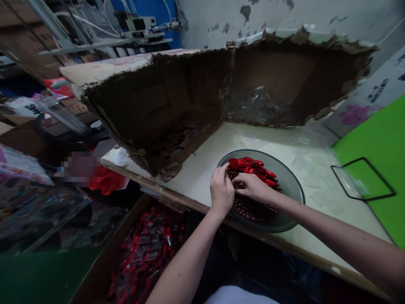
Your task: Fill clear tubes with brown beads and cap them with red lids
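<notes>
On the white tabletop sits a grey see-through bowl (292,192). It holds strings of shiny brown beads (249,211) and several glossy red oval pieces (259,169) lying on top. My left hand (222,190) is at the bowl's left rim with its fingers curled inward, and a red piece (233,164) shows beside its fingertips. Reaching over the bowl from the right, my right hand (253,188) has thumb and fingers pinched together above the beads, close to my left hand. What either hand grips is hidden by the fingers.
Two cut-open cardboard boxes stand behind the bowl; the left box (190,84) holds small flat pieces, the right box (297,80) clear plastic ones. A black wire frame (363,179) lies against a green panel (379,147). Below the table edge, a carton contains many red-and-clear pieces (148,249).
</notes>
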`<state>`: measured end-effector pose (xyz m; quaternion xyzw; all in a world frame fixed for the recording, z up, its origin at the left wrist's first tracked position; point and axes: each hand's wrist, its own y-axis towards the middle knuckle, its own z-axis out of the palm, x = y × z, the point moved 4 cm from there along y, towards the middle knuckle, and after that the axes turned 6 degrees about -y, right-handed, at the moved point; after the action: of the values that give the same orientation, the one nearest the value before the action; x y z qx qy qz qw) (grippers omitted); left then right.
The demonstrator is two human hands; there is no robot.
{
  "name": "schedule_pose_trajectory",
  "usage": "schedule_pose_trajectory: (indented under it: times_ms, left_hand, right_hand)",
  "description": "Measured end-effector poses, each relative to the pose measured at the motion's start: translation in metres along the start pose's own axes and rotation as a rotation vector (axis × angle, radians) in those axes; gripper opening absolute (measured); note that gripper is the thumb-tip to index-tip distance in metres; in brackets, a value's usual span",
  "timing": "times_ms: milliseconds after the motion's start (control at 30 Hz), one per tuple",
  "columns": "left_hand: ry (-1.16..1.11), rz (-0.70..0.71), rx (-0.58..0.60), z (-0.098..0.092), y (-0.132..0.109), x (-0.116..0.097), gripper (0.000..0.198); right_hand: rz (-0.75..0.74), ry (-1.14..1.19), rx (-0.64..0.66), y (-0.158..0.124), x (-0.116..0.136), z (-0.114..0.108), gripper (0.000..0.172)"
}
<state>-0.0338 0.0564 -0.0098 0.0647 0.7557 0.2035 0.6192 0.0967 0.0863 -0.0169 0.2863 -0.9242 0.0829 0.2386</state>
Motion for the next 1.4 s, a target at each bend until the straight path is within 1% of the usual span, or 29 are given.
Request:
schedule_pose_trajectory:
  times_ms: [133, 200, 300, 367, 433, 500, 600, 667, 733, 800, 867, 967, 1033, 1100, 1200, 1400]
  left_hand:
    - [0.011, 0.004, 0.011, -0.001, 0.003, 0.001, 0.036]
    - [0.015, 0.006, 0.054, -0.001, 0.004, -0.002, 0.035]
    - [-0.057, -0.034, 0.202, 0.002, 0.003, -0.008, 0.042]
    - [-0.194, -0.109, 0.338, 0.008, 0.000, -0.014, 0.050]
    - [-0.359, -0.193, 0.463, 0.017, -0.004, -0.021, 0.054]
    - [-0.478, -0.252, 0.507, 0.023, -0.007, -0.027, 0.054]
    - [-0.584, -0.335, 0.468, 0.027, -0.006, -0.032, 0.052]
    - [-0.651, -0.373, 0.446, 0.027, -0.006, -0.035, 0.052]
    - [-0.686, -0.370, 0.420, 0.026, -0.004, -0.038, 0.052]
    - [-0.702, -0.356, 0.405, 0.024, -0.003, -0.042, 0.052]
    - [-0.720, -0.359, 0.409, 0.024, -0.003, -0.046, 0.053]
    - [-0.749, -0.371, 0.426, 0.026, -0.004, -0.051, 0.055]
    - [-0.763, -0.367, 0.435, 0.026, -0.004, -0.055, 0.054]
    - [-0.770, -0.353, 0.443, 0.025, -0.003, -0.057, 0.053]
    - [-0.767, -0.330, 0.450, 0.023, -0.003, -0.060, 0.052]
    - [-0.799, -0.314, 0.425, 0.024, -0.003, -0.062, 0.049]
  right_hand:
    - [0.094, 0.204, -0.091, -0.020, -0.009, -0.013, 0.023]
    - [0.140, 0.296, -0.127, -0.030, -0.012, -0.019, 0.027]
    - [0.192, 0.432, -0.154, -0.041, -0.012, -0.028, 0.031]
    - [0.202, 0.455, -0.169, -0.045, -0.011, -0.036, 0.034]
    - [0.200, 0.458, -0.200, -0.047, -0.008, -0.046, 0.037]
    - [0.201, 0.483, -0.229, -0.049, -0.005, -0.055, 0.040]
    - [0.224, 0.591, -0.188, -0.054, -0.006, -0.064, 0.038]
    - [0.280, 0.630, -0.179, -0.060, -0.011, -0.067, 0.036]
    - [0.344, 0.615, -0.206, -0.068, -0.018, -0.070, 0.035]
    - [0.356, 0.581, -0.238, -0.074, -0.020, -0.072, 0.034]
    - [0.294, 0.566, -0.286, -0.077, -0.014, -0.077, 0.035]
    - [0.143, 0.519, -0.353, -0.079, 0.006, -0.089, 0.041]
    - [0.053, 0.421, -0.336, -0.078, 0.020, -0.096, 0.041]
    - [-0.005, 0.297, -0.304, -0.077, 0.030, -0.101, 0.038]
    - [-0.023, 0.208, -0.263, -0.075, 0.036, -0.101, 0.036]
    - [-0.042, 0.238, -0.255, -0.076, 0.039, -0.097, 0.037]
